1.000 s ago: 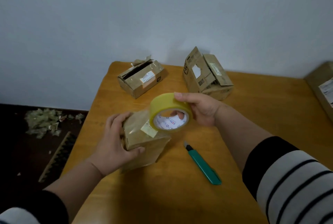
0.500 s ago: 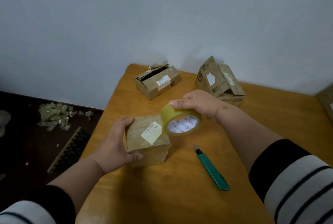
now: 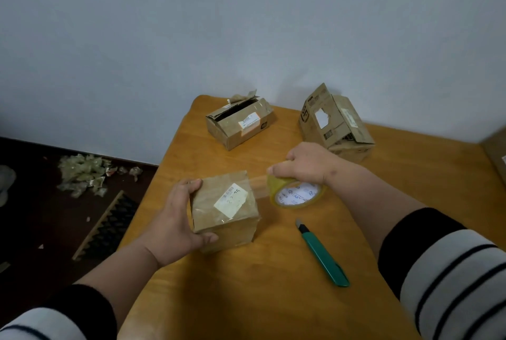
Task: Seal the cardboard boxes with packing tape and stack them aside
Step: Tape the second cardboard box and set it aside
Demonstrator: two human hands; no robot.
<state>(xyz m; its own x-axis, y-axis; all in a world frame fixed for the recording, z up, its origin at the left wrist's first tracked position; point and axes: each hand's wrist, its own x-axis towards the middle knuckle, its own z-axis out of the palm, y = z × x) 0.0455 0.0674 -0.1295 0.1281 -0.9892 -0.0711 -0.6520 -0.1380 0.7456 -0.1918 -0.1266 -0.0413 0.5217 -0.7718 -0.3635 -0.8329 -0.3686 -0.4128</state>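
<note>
The left hand (image 3: 175, 226) is gripping the small box (image 3: 226, 212) on the table (image 3: 273, 298), thumb on its near side. The right hand (image 3: 306, 165) is clutching the tape roll (image 3: 297, 193) just right of it, a clear strip running from roll to box top. The box's white label is showing a barcode and blurred digits. A back box (image 3: 332, 123) is bearing an "SF" mark. A green knife (image 3: 323, 253) is lying nearby.

Three cardboard boxes on the tabletop: near left (image 3: 226, 209), far left (image 3: 239, 123), far right (image 3: 335, 124); one tape roll (image 3: 297, 194), one green utility knife (image 3: 324, 254).
</note>
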